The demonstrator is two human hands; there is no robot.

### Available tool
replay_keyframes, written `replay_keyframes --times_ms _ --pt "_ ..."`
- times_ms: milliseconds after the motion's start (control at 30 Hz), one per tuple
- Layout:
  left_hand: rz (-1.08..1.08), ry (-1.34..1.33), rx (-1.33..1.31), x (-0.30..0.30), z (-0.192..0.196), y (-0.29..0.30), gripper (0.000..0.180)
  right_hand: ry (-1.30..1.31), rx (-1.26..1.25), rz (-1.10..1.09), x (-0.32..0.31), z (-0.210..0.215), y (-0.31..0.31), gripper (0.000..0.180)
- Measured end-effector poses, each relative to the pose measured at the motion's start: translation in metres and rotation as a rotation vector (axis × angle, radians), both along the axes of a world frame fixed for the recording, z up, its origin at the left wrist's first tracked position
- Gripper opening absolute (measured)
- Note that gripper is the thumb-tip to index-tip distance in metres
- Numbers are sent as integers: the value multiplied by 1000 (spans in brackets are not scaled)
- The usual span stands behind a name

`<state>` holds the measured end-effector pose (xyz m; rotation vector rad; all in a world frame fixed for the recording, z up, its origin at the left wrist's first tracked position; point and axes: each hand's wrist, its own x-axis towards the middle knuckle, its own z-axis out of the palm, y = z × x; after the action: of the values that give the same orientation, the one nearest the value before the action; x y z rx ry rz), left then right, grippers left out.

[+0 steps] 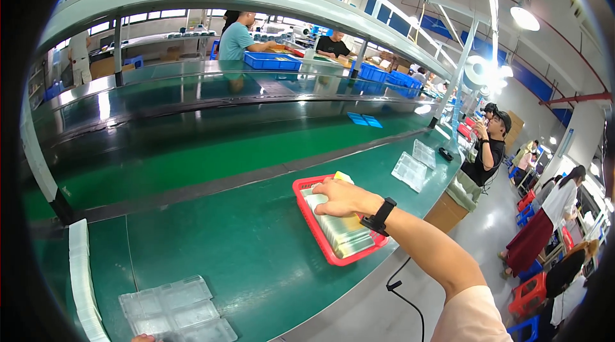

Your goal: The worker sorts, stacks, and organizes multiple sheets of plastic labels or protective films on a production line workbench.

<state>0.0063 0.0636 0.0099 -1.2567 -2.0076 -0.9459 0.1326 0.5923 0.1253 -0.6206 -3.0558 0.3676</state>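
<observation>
My right hand, with a black band on its wrist, reaches over a red plastic basket. Its thumb and index finger are apart and rest on a packed row of thin, pale, card-like pieces inside. Something yellow shows at the basket's far end. Of my left hand only a bit of finger shows at the lower edge, so its grip is hidden. It is beside clear plastic cases with compartments, lying on the green table.
A long row of thin white pieces lines the table's left side. More clear cases lie at right, near a small black object. Blue flat pieces lie on the green conveyor belt. A shelf post rises at left. People work nearby.
</observation>
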Motion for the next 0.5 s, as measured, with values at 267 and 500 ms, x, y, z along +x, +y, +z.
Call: replay_keyframes --times_ms 267,500 --pt "6 -37 1 3 4 1 28 -78 -48 -69 5 4 -4 64" --pt "9 -27 -18 2 6 -1 28 -120 -68 -131 -14 1 -5 59"
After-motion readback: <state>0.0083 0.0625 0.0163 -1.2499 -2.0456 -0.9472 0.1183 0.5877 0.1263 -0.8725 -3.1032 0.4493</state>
